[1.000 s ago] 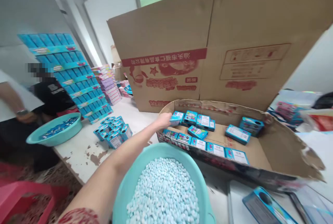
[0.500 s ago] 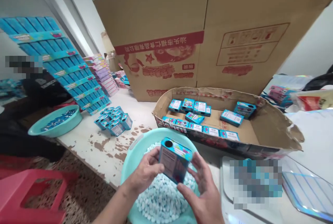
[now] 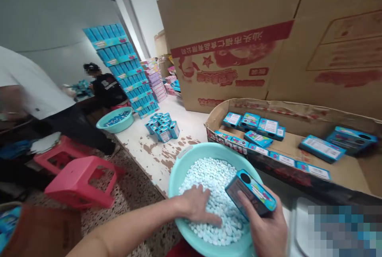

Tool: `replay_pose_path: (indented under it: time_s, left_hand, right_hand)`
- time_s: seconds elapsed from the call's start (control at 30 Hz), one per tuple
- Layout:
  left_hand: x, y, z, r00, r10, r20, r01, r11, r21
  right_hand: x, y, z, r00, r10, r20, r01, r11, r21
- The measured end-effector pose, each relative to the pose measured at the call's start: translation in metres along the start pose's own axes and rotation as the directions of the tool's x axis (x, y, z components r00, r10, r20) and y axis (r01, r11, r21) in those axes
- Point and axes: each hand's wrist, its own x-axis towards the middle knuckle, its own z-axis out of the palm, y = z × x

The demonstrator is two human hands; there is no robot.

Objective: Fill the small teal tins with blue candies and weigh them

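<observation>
A turquoise basin point(image 3: 176, 181) full of small pale-blue and white candies point(image 3: 209, 173) stands in front of me. My left hand point(image 3: 198, 205) lies on the candies, its fingers spread and palm down. Over the basin's right side, my right hand point(image 3: 268, 221) grips a blue candy box point(image 3: 253, 195), thumb on its front face and fingers behind. The box is tilted, and a round dark hole shows in its top. Whether anything is inside the box I cannot tell.
An open cardboard tray point(image 3: 286, 108) with several blue boxes sits behind the basin, backed by a large carton point(image 3: 227, 10). Blue boxes point(image 3: 162, 125) cluster on the table, near stacked displays point(image 3: 125, 70) and another basin point(image 3: 116, 125). Red stools point(image 3: 77, 181) and two people point(image 3: 32, 86) are at left.
My left hand has let go of the box and moved down onto the candies. My right hand now holds the box alone, shifted to the right. The view has swung left.
</observation>
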Motion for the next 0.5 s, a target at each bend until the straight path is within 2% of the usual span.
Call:
replay_pose_path:
  time_s: [0.13, 0.2, 0.3, 0.4, 0.47, 0.5]
  left_hand:
    - [-0.009, 0.027, 0.012, 0.997, 0.068, 0.018, -0.067, 0.996, -0.054]
    - [-0.007, 0.032, 0.015, 0.993, 0.116, 0.013, -0.114, 0.990, -0.078]
    - [0.001, 0.033, 0.018, 0.988, 0.154, -0.010, -0.155, 0.984, -0.089]
    - [0.009, 0.028, 0.017, 0.994, 0.079, -0.077, -0.092, 0.980, -0.178]
    - [0.011, 0.022, 0.013, 0.987, -0.014, -0.159, -0.041, 0.939, -0.342]
    - [0.011, 0.019, 0.010, 0.981, -0.072, -0.182, -0.022, 0.883, -0.468]
  right_hand:
    - [-0.001, 0.001, -0.003, 0.999, 0.006, 0.039, -0.004, 0.998, -0.063]
    - [0.001, 0.001, -0.003, 0.997, 0.047, 0.053, -0.042, 0.995, -0.091]
    - [0.003, 0.001, -0.003, 0.992, 0.123, 0.005, -0.120, 0.980, -0.158]
    - [0.003, -0.001, -0.005, 0.991, 0.136, -0.007, -0.135, 0.974, -0.183]
    - [0.004, -0.003, -0.007, 0.991, 0.137, 0.002, -0.134, 0.972, -0.193]
    - [0.004, -0.003, -0.007, 0.991, 0.137, -0.002, -0.135, 0.971, -0.199]
